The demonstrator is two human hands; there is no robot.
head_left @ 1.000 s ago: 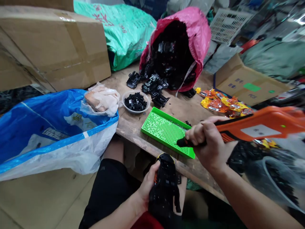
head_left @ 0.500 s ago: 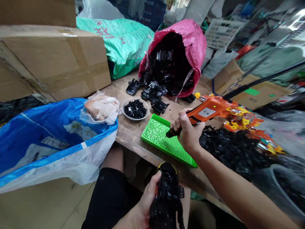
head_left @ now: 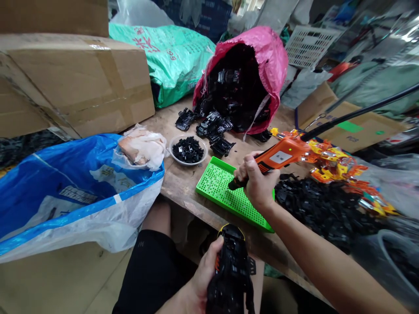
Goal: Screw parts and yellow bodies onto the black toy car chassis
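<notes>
My right hand (head_left: 258, 183) is wrapped round an orange and black electric screwdriver (head_left: 278, 156). Its black tip end points down at the screws in a green perforated tray (head_left: 268, 224); whether it touches them I cannot tell. In my left hand (head_left: 207, 266), low in the view, is a black plastic toy car (head_left: 231, 270) with yellow and orange edges. The thumb lies along its left side, and the other fingers are hidden beneath. Just behind the tray stands a clear bowl (head_left: 205, 158) of small black parts.
A pink sack (head_left: 270, 56) spills black car parts (head_left: 212, 124) onto the table. Black pieces (head_left: 321, 203) and orange-yellow parts (head_left: 340, 163) are heaped at the right. A blue-lined bag (head_left: 81, 161) and a cardboard box (head_left: 78, 83) occupy the left. A dark rod (head_left: 360, 111) meets the screwdriver.
The view has shifted slightly, so the surroundings sit a little further right. Both hands keep their holds; the screwdriver tip stays over the green tray with hardly any movement.
</notes>
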